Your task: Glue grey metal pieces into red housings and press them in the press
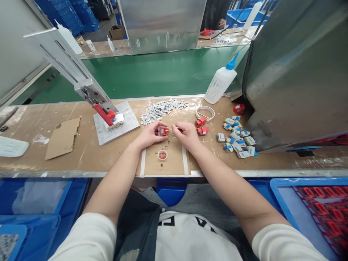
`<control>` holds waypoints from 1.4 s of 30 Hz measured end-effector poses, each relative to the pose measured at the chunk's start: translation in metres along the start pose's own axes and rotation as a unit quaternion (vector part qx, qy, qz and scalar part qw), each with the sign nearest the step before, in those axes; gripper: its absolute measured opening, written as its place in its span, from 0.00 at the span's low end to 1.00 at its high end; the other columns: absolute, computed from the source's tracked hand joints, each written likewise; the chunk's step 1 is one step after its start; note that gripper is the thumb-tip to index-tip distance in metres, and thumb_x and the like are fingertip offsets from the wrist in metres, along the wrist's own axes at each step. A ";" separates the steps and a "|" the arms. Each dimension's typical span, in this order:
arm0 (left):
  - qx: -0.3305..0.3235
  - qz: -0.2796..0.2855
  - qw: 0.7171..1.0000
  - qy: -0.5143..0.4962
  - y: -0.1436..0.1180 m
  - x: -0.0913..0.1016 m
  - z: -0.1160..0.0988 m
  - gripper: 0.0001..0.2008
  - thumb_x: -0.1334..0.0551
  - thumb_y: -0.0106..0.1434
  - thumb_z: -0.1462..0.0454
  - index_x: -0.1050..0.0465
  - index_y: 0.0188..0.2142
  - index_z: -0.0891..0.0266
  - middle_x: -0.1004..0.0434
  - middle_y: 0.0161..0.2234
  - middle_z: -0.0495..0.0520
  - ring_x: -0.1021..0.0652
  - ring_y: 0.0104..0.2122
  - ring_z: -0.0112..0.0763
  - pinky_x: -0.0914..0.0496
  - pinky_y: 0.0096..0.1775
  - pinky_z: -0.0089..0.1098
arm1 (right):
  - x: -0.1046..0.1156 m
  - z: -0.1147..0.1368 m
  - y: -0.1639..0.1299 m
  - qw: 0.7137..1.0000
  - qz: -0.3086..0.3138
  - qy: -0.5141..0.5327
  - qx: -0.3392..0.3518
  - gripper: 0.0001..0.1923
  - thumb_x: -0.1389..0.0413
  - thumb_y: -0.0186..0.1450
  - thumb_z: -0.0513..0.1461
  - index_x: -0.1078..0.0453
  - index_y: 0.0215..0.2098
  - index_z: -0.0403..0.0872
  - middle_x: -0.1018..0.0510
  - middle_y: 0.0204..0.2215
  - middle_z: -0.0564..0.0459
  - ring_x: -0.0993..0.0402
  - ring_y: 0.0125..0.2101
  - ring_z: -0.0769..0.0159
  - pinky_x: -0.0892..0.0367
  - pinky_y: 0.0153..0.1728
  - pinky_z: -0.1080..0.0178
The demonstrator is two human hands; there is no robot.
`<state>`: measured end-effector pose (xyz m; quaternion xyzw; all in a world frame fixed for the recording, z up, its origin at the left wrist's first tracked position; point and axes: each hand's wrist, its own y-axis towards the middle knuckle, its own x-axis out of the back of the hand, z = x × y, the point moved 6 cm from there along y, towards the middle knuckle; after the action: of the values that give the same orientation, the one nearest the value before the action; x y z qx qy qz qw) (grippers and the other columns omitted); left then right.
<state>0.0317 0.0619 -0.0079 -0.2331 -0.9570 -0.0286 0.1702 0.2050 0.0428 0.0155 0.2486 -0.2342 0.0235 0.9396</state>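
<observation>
**While both hands meet at the mat, stick tip points at red part**

While the left hand (149, 135) pinches a small red part (162, 131) between thumb and fingers, closed snugly around it, the right hand (185, 134) sits just to its right, fingers curled tight on a thin stick (171, 128). Stick's long axis runs roughly left-right, tip aimed at the red part's right face; tip looks touching or just short of it, too small to tell which. Red part lies directly left of the right hand, at the far edge of the brown mat (165, 159). Right hand is the working one here; left only steadies.

Outward from the hands:
- small cup (162, 155) with reddish liquid, on the mat, near side of both hands, apart from them.
- two more red parts (201, 126) just right of the right hand, not touched.
- tape ring (204, 112) beyond those.
- pile of small grey pieces (160, 110) on the far side of the hands.
- cluster of blue-and-white pieces (236, 137) further right.
- white squeeze bottle (220, 83) with blue nozzle, tilted, far right.
- press fixture (104, 113) on a grey plate to the left, well apart.
- cardboard scrap (63, 137) further left.
- blue tray (285, 192) with red parts under the bench edge at lower right.
</observation>
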 end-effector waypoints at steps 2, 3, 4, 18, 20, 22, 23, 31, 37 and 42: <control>-0.001 -0.003 1.000 -0.005 0.000 0.000 0.001 0.28 0.24 0.53 0.56 0.29 0.50 0.61 0.20 0.40 0.52 0.20 0.38 0.34 0.26 0.41 0.33 | -0.003 0.000 -0.001 1.000 0.018 0.002 0.006 0.23 0.48 0.69 0.43 0.54 0.21 0.49 0.51 0.18 0.60 0.52 0.22 0.72 0.55 0.27 0.63; -0.002 -0.004 1.000 -0.006 0.001 0.000 0.001 0.28 0.24 0.53 0.56 0.29 0.50 0.61 0.20 0.40 0.52 0.20 0.38 0.34 0.26 0.41 0.33 | -0.005 0.000 -0.001 1.000 0.027 0.004 0.008 0.23 0.49 0.69 0.44 0.54 0.21 0.49 0.51 0.18 0.61 0.52 0.22 0.72 0.55 0.27 0.63; -0.003 -0.005 1.000 -0.005 0.001 0.000 0.002 0.28 0.24 0.54 0.56 0.29 0.50 0.61 0.20 0.40 0.52 0.20 0.38 0.34 0.26 0.41 0.32 | -0.007 -0.001 -0.002 0.999 0.035 0.006 0.010 0.23 0.49 0.69 0.44 0.55 0.21 0.49 0.50 0.18 0.61 0.53 0.22 0.72 0.55 0.27 0.63; 0.006 -0.011 0.999 -0.047 0.003 0.001 0.006 0.29 0.22 0.53 0.58 0.30 0.51 0.62 0.17 0.47 0.59 0.17 0.45 0.41 0.23 0.50 0.42 | -0.002 0.014 -0.006 0.993 0.078 0.056 0.067 0.25 0.50 0.73 0.45 0.53 0.21 0.49 0.47 0.18 0.61 0.50 0.22 0.72 0.53 0.28 0.63; 0.003 -0.015 0.997 -0.081 0.004 0.002 0.007 0.30 0.22 0.53 0.58 0.31 0.50 0.62 0.17 0.50 0.62 0.17 0.48 0.43 0.24 0.53 0.44 | -0.017 0.026 -0.017 0.970 0.211 0.043 0.116 0.25 0.49 0.73 0.45 0.51 0.20 0.48 0.46 0.17 0.61 0.50 0.21 0.72 0.53 0.28 0.63; 0.003 -0.020 0.995 -0.094 0.005 0.003 0.008 0.30 0.22 0.53 0.58 0.31 0.50 0.62 0.17 0.51 0.63 0.17 0.50 0.45 0.25 0.55 0.46 | -0.028 0.034 -0.027 0.945 0.301 -0.015 0.129 0.27 0.47 0.74 0.47 0.46 0.19 0.47 0.42 0.17 0.60 0.48 0.21 0.72 0.53 0.28 0.63; 0.003 -0.024 0.995 -0.092 0.005 0.004 0.008 0.29 0.22 0.53 0.58 0.31 0.50 0.61 0.17 0.51 0.63 0.17 0.50 0.45 0.25 0.55 0.46 | -0.028 0.037 -0.029 0.937 0.322 -0.054 0.120 0.27 0.46 0.74 0.49 0.42 0.20 0.47 0.39 0.17 0.59 0.46 0.21 0.71 0.53 0.29 0.63; 0.002 -0.080 0.993 -0.084 0.007 0.010 0.008 0.30 0.26 0.59 0.52 0.33 0.56 0.58 0.18 0.49 0.57 0.19 0.32 0.32 0.25 0.33 0.32 | 0.105 -0.003 -0.041 0.920 0.117 -0.367 -0.076 0.16 0.43 0.74 0.49 0.24 0.52 0.47 0.21 0.48 0.42 0.25 0.48 0.54 0.37 0.44 0.60; -0.015 -0.114 0.987 -0.109 0.008 0.013 0.001 0.31 0.25 0.56 0.51 0.32 0.54 0.59 0.18 0.44 0.55 0.21 0.30 0.32 0.26 0.32 0.32 | 0.153 -0.059 -0.067 0.864 0.188 -0.446 -0.139 0.13 0.38 0.69 0.41 0.23 0.50 0.45 0.20 0.47 0.40 0.25 0.50 0.47 0.32 0.51 0.52; -0.056 -0.123 0.988 -0.074 0.003 0.017 -0.007 0.30 0.23 0.52 0.51 0.27 0.50 0.60 0.20 0.38 0.52 0.20 0.37 0.37 0.25 0.38 0.33 | 0.133 -0.028 -0.049 0.954 0.082 -0.280 -0.068 0.17 0.38 0.69 0.44 0.25 0.53 0.47 0.19 0.46 0.41 0.22 0.47 0.49 0.28 0.50 0.49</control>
<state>0.0207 0.0712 0.0044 -0.1244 -0.9852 -0.0859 0.0806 0.3430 0.0038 0.0312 0.1610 -0.5088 0.0136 0.8456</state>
